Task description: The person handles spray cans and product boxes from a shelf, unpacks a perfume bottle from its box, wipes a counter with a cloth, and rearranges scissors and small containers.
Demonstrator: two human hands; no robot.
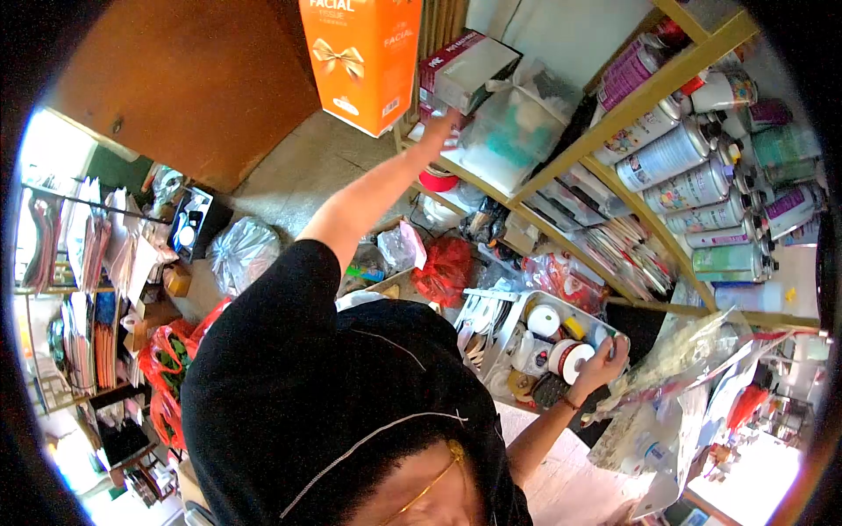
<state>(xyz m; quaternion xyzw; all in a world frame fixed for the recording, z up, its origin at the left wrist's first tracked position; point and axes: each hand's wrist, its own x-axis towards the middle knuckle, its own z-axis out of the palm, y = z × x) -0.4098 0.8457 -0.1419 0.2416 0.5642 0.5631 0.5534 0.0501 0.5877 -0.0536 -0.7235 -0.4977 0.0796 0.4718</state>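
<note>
The right hand (607, 361) has its fingers bent round the end of a white bin (503, 349), clamped on its edge, close to a white roll (574, 361). The bin is out in front of the person, on the right, and it is full of small things. A second white roll (544, 321), a yellow thing (574, 327) and a dark bumpy thing (550, 390) are in there too. The left hand (440, 133) is stretched out far ahead, at the low corner of a dark red and grey box (465, 66). Its fingers are blurry, so I cannot tell if they are apart or together, or if they touch the box. A big orange tissue box (364, 70) is just to the left of that hand. A clear bag (513, 131) with white and green stuff in it sits on the other side, next to the dark red box. Farther to the right is a yellow wood shelf (605, 130) with lots of cans (671, 158) and a bunch of papers (627, 254). A red bag (443, 270) lies between the two arms. Over on the left, a silver bag (244, 254) sits on the floor (285, 188), near a brown door (193, 79)
</note>
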